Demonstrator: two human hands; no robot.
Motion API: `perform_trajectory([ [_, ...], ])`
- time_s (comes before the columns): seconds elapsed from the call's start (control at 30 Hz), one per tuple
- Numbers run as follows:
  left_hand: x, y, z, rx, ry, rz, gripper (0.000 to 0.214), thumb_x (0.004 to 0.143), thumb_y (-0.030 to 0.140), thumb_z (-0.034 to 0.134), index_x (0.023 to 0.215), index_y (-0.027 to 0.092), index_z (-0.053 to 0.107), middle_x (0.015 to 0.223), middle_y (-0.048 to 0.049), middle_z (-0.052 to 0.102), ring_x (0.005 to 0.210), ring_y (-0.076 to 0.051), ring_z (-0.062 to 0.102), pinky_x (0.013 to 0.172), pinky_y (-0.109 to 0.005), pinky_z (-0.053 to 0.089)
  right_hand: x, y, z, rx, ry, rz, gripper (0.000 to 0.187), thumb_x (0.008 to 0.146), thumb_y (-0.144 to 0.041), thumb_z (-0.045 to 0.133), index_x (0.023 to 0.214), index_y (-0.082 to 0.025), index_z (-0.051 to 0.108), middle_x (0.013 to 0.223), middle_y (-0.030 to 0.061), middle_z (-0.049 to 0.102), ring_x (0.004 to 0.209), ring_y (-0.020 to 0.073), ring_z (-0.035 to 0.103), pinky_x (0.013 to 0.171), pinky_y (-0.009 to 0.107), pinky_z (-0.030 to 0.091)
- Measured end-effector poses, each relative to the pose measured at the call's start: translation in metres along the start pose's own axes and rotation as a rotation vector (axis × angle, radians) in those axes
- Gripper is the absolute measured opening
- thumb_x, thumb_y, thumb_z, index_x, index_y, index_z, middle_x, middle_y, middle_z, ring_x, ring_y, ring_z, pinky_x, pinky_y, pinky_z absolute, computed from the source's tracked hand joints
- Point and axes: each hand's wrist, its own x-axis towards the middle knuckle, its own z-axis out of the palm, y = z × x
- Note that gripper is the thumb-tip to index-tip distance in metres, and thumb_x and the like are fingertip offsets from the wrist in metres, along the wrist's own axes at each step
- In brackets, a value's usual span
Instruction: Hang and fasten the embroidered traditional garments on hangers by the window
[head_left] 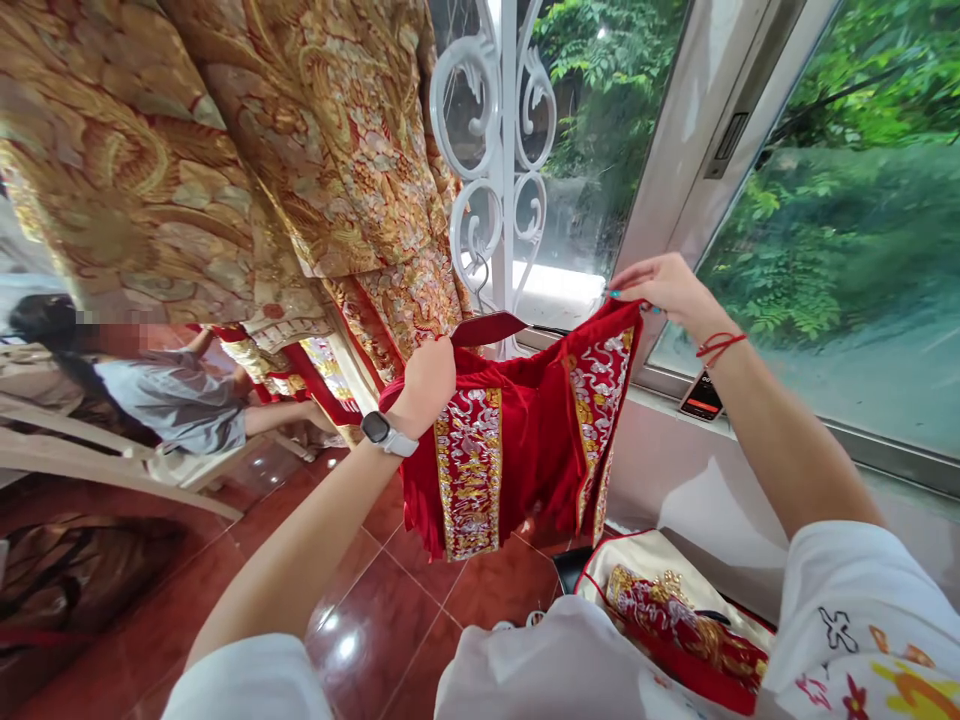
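Observation:
A red embroidered skirt (523,440) with gold and silver panels hangs between my two hands, in front of the window corner. My left hand (426,388), wearing a watch, is closed on the waistband at its left end. A dark red flap of the band (487,328) sticks out to the right above that fist. My right hand (660,290) pinches the upper right corner of the skirt, with a red cord round the wrist. The skirt's lower edge hangs free above the tiled floor.
Gold embroidered garments (247,150) hang at the left beside a white scrolled metal rack (508,160). A phone (703,395) leans on the window sill. Folded embroidered cloth (675,610) lies low at the right. Another person (172,390) sits at the far left.

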Motion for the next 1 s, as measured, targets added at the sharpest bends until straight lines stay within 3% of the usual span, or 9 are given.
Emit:
perform_trajectory([
  [0.1, -0.002, 0.004, -0.004, -0.033, -0.006, -0.025, 0.038, 0.092, 0.001, 0.029, 0.115, 0.001, 0.058, 0.104, -0.0235, 0.067, 0.107, -0.029, 0.066, 0.084, -0.033, 0.051, 0.006, -0.042, 0.027, 0.055, 0.064, -0.202, 0.018, 0.07, -0.021, 0.075, 0.087, -0.014, 0.072, 0.082, 0.009, 0.071, 0.08, 0.0227, 0.066, 0.064, 0.035, 0.054],
  [0.17, -0.002, 0.003, -0.003, -0.061, -0.003, -0.026, 0.037, 0.091, 0.001, 0.031, 0.115, 0.002, 0.059, 0.106, -0.0231, 0.067, 0.106, -0.029, 0.067, 0.085, -0.034, 0.052, -0.002, -0.058, 0.046, 0.047, 0.005, -0.308, 0.026, 0.07, -0.019, 0.074, 0.095, -0.016, 0.071, 0.088, 0.0081, 0.072, 0.085, 0.0233, 0.066, 0.071, 0.037, 0.056],
  [0.33, 0.003, -0.004, 0.007, -0.137, 0.041, -0.039, 0.036, 0.089, 0.003, 0.037, 0.117, 0.004, 0.06, 0.113, -0.0226, 0.067, 0.105, -0.031, 0.067, 0.087, -0.038, 0.052, -0.047, -0.033, 0.086, -0.178, -0.373, -0.424, 0.068, 0.071, -0.018, 0.067, 0.137, -0.021, 0.051, 0.111, 0.0065, 0.067, 0.087, 0.0212, 0.064, 0.082, 0.04, 0.055],
  [0.5, 0.009, -0.007, 0.019, -0.197, 0.113, -0.061, 0.038, 0.084, -0.001, 0.038, 0.114, 0.003, 0.061, 0.11, -0.0233, 0.068, 0.106, -0.031, 0.066, 0.091, -0.04, 0.051, -0.055, 0.014, 0.109, -0.461, -0.009, -0.502, 0.079, 0.077, -0.027, 0.066, 0.149, -0.023, 0.035, 0.139, 0.0144, 0.048, 0.115, 0.0334, 0.055, 0.099, 0.054, 0.046],
  [0.57, 0.009, -0.01, 0.022, -0.237, 0.129, -0.069, 0.04, 0.082, -0.001, 0.039, 0.114, 0.003, 0.062, 0.112, -0.0233, 0.068, 0.108, -0.031, 0.066, 0.092, -0.04, 0.051, -0.046, 0.024, 0.117, -0.557, -0.02, -0.523, 0.074, 0.082, -0.029, 0.061, 0.151, -0.021, 0.032, 0.139, 0.0164, 0.048, 0.122, 0.036, 0.05, 0.102, 0.058, 0.043],
  [0.7, 0.01, -0.027, 0.012, -0.35, 0.177, -0.059, 0.047, 0.078, -0.002, 0.043, 0.117, 0.008, 0.066, 0.116, -0.0183, 0.071, 0.11, -0.028, 0.066, 0.096, -0.04, 0.051, -0.035, 0.033, 0.122, -0.593, -0.214, -0.535, 0.061, 0.092, -0.014, 0.037, 0.151, -0.026, 0.033, 0.131, 0.0118, 0.058, 0.108, 0.0285, 0.061, 0.094, 0.051, 0.05],
  [0.83, 0.011, -0.04, -0.031, -0.404, 0.193, -0.074, 0.043, 0.079, -0.001, 0.046, 0.108, 0.015, 0.073, 0.109, -0.0118, 0.074, 0.107, -0.027, 0.068, 0.099, -0.042, 0.05, -0.033, 0.034, 0.114, -0.571, -0.312, -0.547, 0.066, 0.089, -0.009, 0.039, 0.152, -0.03, 0.034, 0.138, 0.0084, 0.058, 0.107, 0.0268, 0.064, 0.091, 0.047, 0.054],
  [0.93, 0.006, -0.021, -0.054, -0.365, 0.268, -0.079, 0.039, 0.08, -0.002, 0.048, 0.107, 0.011, 0.072, 0.109, -0.0157, 0.072, 0.112, -0.031, 0.065, 0.102, -0.048, 0.048, -0.03, 0.035, 0.105, -0.541, -0.371, -0.548, 0.072, 0.086, -0.007, 0.042, 0.153, -0.031, 0.032, 0.139, 0.0077, 0.058, 0.109, 0.0272, 0.064, 0.092, 0.047, 0.054],
  [1.0, 0.0, 0.004, -0.048, -0.37, 0.279, -0.081, 0.036, 0.082, -0.002, 0.05, 0.11, 0.007, 0.069, 0.114, -0.0214, 0.068, 0.111, -0.035, 0.065, 0.098, -0.051, 0.051, -0.026, 0.036, 0.101, -0.481, -0.428, -0.571, 0.074, 0.084, -0.007, 0.043, 0.154, -0.031, 0.031, 0.14, 0.0062, 0.058, 0.113, 0.0267, 0.062, 0.096, 0.047, 0.052],
])
